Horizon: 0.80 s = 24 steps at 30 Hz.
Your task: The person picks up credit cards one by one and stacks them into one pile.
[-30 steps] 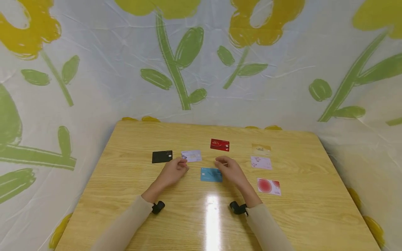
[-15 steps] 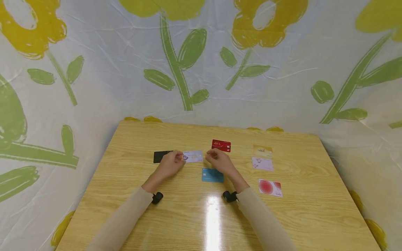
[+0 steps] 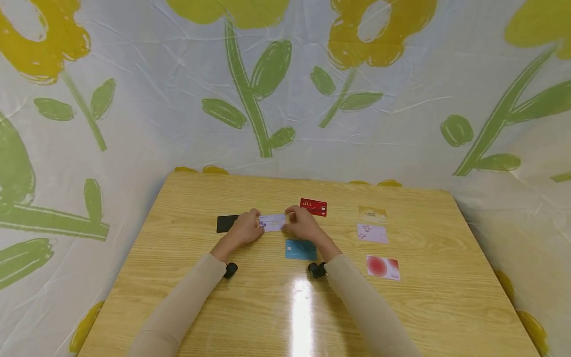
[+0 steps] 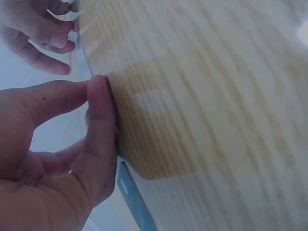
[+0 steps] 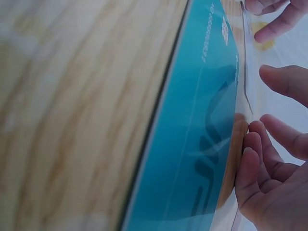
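On the left, the left hand (image 3: pixel 245 229) now hides the right part of the black card (image 3: pixel 226 223), which lay nearly uncovered a second ago. The lilac card (image 3: pixel 272 223), evidently the item being worked on, lies just right of that hand, practically unmoved. The right hand (image 3: pixel 304 224) has come leftward from over the blue card (image 3: pixel 301 249) to the lilac card's right end. Finding: both ends are now attended. Each hand sets fingers and thumb about one end; whether either truly pinches the card, I cannot tell.

The wood-grained desk (image 3: pixel 446 297) also carries, continuing rightward, the blue card, nearer the person than the hands; the red card (image 3: pixel 314 207), beyond the right hand; then, well apart, the gold card (image 3: pixel 372 214), the flowered card (image 3: pixel 372 233) and the red-circle card (image 3: pixel 383 267). A bright reflection marks the near surface. Creased pale cloth (image 3: pixel 147 74), printed with yellow flowers, encloses the visible sides.
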Each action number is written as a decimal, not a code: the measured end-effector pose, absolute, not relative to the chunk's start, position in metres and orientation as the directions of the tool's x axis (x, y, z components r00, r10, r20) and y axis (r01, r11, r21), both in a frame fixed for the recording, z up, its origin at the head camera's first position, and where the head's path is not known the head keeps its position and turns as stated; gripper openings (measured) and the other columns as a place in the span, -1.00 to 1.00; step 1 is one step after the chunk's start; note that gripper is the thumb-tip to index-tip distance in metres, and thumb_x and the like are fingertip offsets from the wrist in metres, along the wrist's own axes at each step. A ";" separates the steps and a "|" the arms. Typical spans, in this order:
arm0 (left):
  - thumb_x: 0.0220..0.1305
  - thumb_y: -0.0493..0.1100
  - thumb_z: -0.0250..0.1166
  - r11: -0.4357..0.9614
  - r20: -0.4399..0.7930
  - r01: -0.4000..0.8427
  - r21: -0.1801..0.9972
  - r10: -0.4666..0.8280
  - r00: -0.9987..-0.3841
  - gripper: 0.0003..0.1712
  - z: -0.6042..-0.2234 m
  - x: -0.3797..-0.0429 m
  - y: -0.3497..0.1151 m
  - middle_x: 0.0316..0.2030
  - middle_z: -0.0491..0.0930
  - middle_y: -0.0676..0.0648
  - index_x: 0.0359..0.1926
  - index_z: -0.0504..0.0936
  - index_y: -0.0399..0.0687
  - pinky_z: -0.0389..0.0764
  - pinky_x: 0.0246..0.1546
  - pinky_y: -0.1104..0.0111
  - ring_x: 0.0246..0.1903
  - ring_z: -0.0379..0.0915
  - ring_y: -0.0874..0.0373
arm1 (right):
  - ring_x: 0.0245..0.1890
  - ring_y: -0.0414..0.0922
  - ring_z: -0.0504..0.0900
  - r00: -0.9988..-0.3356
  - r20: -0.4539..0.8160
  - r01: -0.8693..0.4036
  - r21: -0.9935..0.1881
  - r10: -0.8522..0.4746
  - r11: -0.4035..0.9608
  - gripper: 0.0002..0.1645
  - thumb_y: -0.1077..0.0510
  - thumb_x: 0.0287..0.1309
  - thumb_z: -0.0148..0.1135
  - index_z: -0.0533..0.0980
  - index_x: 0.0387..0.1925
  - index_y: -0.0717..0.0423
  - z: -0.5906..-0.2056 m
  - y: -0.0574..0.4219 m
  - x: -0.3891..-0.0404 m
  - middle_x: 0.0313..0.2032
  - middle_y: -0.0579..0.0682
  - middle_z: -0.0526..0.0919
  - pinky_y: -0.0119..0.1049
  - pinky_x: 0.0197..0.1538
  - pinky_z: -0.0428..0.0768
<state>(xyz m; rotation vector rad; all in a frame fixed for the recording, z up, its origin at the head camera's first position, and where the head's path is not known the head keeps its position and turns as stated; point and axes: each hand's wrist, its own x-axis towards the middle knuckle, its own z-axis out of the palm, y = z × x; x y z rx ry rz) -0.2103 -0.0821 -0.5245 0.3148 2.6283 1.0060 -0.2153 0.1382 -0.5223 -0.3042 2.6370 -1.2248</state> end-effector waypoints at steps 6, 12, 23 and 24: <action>0.33 -0.29 0.30 0.709 -0.221 0.047 0.704 0.281 -0.934 -0.37 -0.527 -0.210 -0.084 -0.46 0.54 -0.06 0.36 0.30 -0.30 0.40 -0.54 0.35 -0.63 0.47 0.14 | -0.01 0.13 0.56 -0.952 -0.109 -0.110 -0.753 -0.287 0.649 -0.44 0.26 0.14 0.44 0.49 0.16 0.30 -0.524 0.136 -0.216 0.01 0.25 0.58 0.05 0.09 0.54; 0.32 -0.30 0.32 0.689 -0.214 0.036 0.724 0.274 -0.938 -0.39 -0.525 -0.208 -0.084 -0.34 0.51 -0.09 0.33 0.34 -0.30 0.47 -0.47 0.33 -0.58 0.52 0.16 | -0.05 0.09 0.53 -0.952 -0.109 -0.123 -0.721 -0.286 0.682 -0.47 0.28 0.13 0.43 0.50 0.13 0.29 -0.524 0.135 -0.216 -0.04 0.21 0.56 0.03 0.08 0.53; 0.30 -0.28 0.34 0.703 -0.197 0.050 0.709 0.265 -0.944 -0.39 -0.522 -0.205 -0.084 -0.36 0.57 -0.05 0.32 0.37 -0.30 0.51 -0.31 0.24 -0.56 0.50 0.16 | -0.12 0.06 0.49 -0.955 -0.090 -0.145 -0.693 -0.284 0.706 -0.52 0.30 0.14 0.42 0.52 0.09 0.31 -0.524 0.132 -0.215 -0.12 0.17 0.54 -0.01 0.01 0.53; 0.29 -0.28 0.34 0.703 -0.195 0.049 0.709 0.263 -0.945 -0.39 -0.522 -0.205 -0.084 -0.36 0.58 -0.05 0.32 0.38 -0.29 0.51 -0.30 0.24 -0.55 0.50 0.16 | -0.12 0.06 0.49 -0.955 -0.089 -0.143 -0.693 -0.282 0.706 -0.52 0.31 0.13 0.43 0.52 0.09 0.31 -0.524 0.132 -0.215 -0.12 0.17 0.54 -0.01 0.02 0.53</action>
